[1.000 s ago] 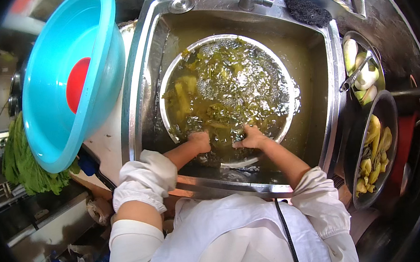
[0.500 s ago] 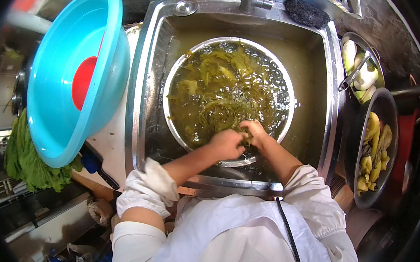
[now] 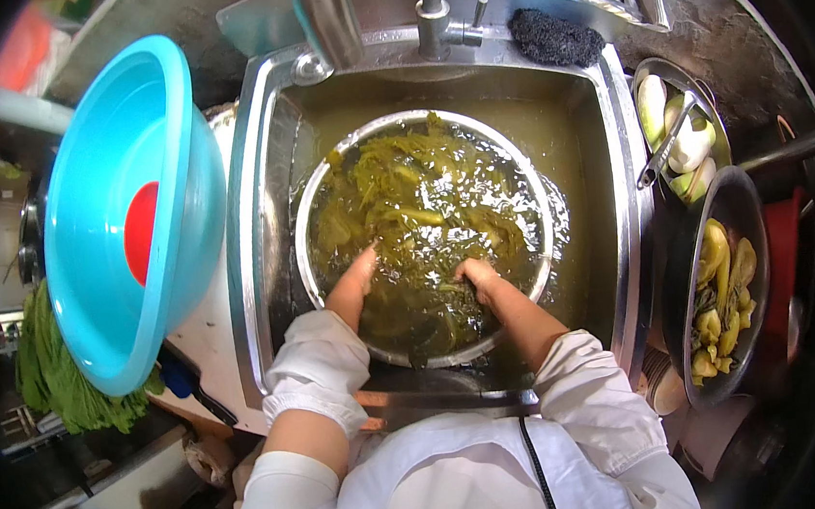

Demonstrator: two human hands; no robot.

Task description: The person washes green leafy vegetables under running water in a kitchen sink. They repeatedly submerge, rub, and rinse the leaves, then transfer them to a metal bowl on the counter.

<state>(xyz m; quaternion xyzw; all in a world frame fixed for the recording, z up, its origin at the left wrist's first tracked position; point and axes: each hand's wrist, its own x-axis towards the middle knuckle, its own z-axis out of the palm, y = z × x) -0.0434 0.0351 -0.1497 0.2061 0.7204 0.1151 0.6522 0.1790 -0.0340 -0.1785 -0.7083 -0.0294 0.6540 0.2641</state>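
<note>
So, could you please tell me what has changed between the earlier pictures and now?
The left hand has moved left, parting from the right hand; half a second ago they were together. I cannot tell whether either grips the wet greens now. The round basin stays in the sink, and the turquoise tub stays beside it.

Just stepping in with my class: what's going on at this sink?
A person in white clothing has the left hand and right hand partly submerged among yellow-green leafy vegetables in a round, silver-rimmed basin. The basin sits in a rectangular stainless-steel sink. The hands are apart, toward the basin's near side; whether they grip any vegetables is hidden. A turquoise plastic tub is at the left.
</note>
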